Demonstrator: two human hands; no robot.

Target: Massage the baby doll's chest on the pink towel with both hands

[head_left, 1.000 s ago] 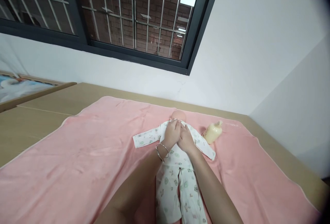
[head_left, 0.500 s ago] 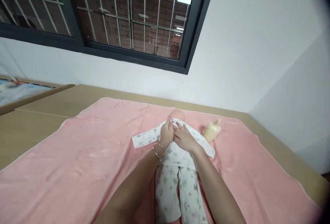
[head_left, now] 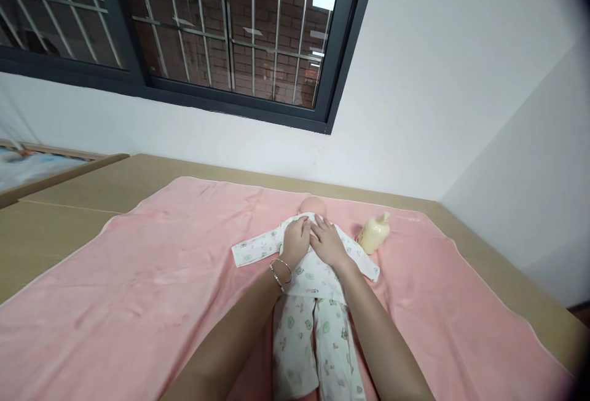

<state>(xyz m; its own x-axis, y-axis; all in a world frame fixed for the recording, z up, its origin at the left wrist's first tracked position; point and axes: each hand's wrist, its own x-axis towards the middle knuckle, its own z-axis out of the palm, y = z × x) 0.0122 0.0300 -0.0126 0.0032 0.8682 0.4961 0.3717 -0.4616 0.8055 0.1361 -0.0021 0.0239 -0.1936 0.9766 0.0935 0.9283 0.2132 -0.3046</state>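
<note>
A baby doll [head_left: 313, 206] lies on its back, dressed in a white long-sleeved top [head_left: 313, 275] and matching trousers [head_left: 332, 345] with a small green and brown print. My left hand [head_left: 296, 242], with bracelets at the wrist, rests on the upper chest of the top, its fingers pointing toward the neckline. Beside it, my right hand [head_left: 328, 244] lies flat on the chest with its fingers apart. The two hands meet or nearly meet at the middle of the chest. The doll's sleeves stretch out to either side.
A pale yellow pump bottle [head_left: 374, 234] stands tilted beside the right-hand sleeve. Under everything spreads a pink blanket [head_left: 161, 266] on a wooden surface [head_left: 92, 186]. Behind are a white wall [head_left: 391, 112] and a dark-framed, barred window [head_left: 230, 32].
My right hand's fingers have shifted slightly on the chest, and my left fingers lie a little lower at the neckline. The whole view has moved slightly; doll and bottle keep their places.
</note>
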